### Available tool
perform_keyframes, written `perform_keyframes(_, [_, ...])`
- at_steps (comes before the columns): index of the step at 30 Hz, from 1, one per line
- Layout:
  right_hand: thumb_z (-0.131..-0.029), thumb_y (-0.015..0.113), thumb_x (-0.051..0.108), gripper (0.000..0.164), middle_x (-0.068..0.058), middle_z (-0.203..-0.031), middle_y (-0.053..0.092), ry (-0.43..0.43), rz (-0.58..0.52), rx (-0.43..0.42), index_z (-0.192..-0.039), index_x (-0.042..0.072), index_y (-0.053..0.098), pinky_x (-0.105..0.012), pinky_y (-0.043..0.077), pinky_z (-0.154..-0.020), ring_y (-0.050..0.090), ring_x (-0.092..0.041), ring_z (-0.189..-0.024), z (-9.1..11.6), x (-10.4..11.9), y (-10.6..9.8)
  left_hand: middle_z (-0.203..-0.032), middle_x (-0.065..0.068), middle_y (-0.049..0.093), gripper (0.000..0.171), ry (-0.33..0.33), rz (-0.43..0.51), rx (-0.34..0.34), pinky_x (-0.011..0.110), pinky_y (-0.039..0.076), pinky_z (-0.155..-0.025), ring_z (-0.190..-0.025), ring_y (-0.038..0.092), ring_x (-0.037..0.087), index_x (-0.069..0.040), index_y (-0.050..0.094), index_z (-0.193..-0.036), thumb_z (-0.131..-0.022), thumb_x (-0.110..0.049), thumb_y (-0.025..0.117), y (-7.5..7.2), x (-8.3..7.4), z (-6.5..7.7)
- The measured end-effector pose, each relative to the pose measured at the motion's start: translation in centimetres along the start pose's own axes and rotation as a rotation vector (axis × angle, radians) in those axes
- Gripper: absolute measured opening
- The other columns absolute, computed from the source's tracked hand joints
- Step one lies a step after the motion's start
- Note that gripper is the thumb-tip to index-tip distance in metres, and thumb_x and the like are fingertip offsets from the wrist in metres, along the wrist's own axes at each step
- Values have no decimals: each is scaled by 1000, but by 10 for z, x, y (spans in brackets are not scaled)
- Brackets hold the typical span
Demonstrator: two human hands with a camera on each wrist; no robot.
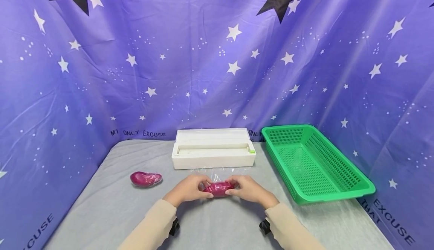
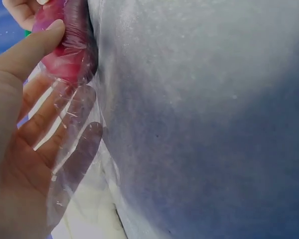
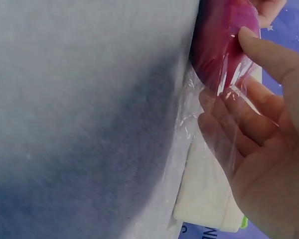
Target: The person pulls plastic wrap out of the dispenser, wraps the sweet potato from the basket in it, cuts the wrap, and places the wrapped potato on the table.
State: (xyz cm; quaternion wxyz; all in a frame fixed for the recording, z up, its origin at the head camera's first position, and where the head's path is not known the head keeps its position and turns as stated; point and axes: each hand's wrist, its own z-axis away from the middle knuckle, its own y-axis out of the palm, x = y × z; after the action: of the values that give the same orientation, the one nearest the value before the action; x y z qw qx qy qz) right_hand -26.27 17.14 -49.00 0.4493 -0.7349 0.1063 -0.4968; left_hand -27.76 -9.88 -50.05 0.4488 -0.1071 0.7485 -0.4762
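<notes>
Between both hands is a smooth purple-red vegetable [image 1: 219, 189], shaped like a sweet potato, with clear cling film around it. My left hand [image 1: 193, 188] grips its left end, the thumb pressed on the near side and the fingers behind. At the other end my right hand [image 1: 250, 189] holds it the same way. Loose cling film [image 2: 72, 144] trails past the end of the vegetable over the left fingers. On the right side, more film [image 3: 224, 129] drapes across the right fingers. Just beyond the hands, film also lies on the table towards the white box.
A long white cling film box [image 1: 213, 162] stands behind the hands, its lid raised and a small green piece at its right. A second film-wrapped purple-red vegetable [image 1: 145, 179] lies at left. The green basket [image 1: 295, 189] occupies the right side of the grey-covered table [image 1: 112, 212].
</notes>
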Motion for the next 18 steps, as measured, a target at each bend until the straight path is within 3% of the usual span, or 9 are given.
perform_keyframes(6, [-92,74,32,36,-4,-102,74,13,-5,54,-118,8,68,-39,55,-85,68,-15,-95,2,3,-3,-90,-9,70,41,14,24,26,27,53,-73,-77,62,3,-13,73,-112,-83,-41,81,-3,-3,6])
perform_keyframes(13, [-94,72,30,26,-4,-97,73,73,-66,144,-108,11,64,-32,53,-72,65,-11,-82,2,6,-7,-86,-10,70,36,33,101,69,24,54,-71,-72,63,1,-11,75,-109,-86,-39,79,-4,0,8])
perform_keyframes(18, [-97,67,28,23,0,-94,70,68,-81,147,-107,8,67,-29,53,-70,63,-11,-78,0,5,-8,-88,-11,71,36,-2,122,80,25,53,-72,-74,62,2,-13,76,-109,-89,-43,74,-5,5,7])
